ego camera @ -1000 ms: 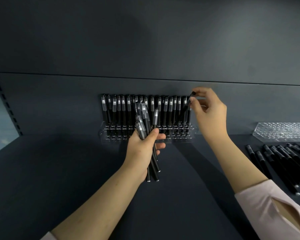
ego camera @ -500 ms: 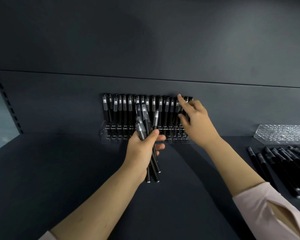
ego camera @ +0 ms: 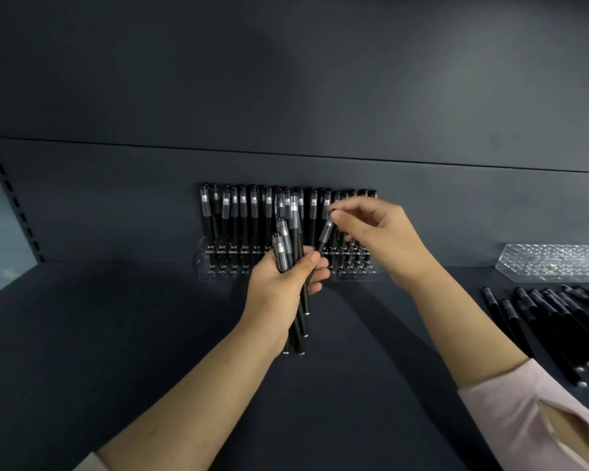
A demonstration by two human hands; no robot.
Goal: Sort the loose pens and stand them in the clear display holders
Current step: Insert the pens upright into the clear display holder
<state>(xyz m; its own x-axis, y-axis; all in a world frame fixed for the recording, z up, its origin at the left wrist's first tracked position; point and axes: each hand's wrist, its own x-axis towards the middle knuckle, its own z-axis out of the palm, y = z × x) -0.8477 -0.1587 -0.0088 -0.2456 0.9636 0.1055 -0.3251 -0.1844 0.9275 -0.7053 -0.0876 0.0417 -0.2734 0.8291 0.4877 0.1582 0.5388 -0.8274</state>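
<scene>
1. The right hand (ego camera: pixel 381 239), half a second ago spread open against the filled clear holder (ego camera: pixel 286 263) at the shelf's (ego camera: pixel 116 334) back edge, is now pinching one pen's (ego camera: pixel 325 232) cap.
2. The left hand (ego camera: pixel 283 290) is still clutching the pen bundle (ego camera: pixel 291 253).
3. Loose pens (ego camera: pixel 551 321) are lying at the right edge.

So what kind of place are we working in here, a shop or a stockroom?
Probably a shop display shelf: a dark shelf with a slotted upright, identical pens standing in a clear holder, an empty clear holder beside loose pens.

Shop display: dark slotted shelving (ego camera: pixel 11 212); clear holder (ego camera: pixel 218 263) of identical pens (ego camera: pixel 244 212)
</scene>
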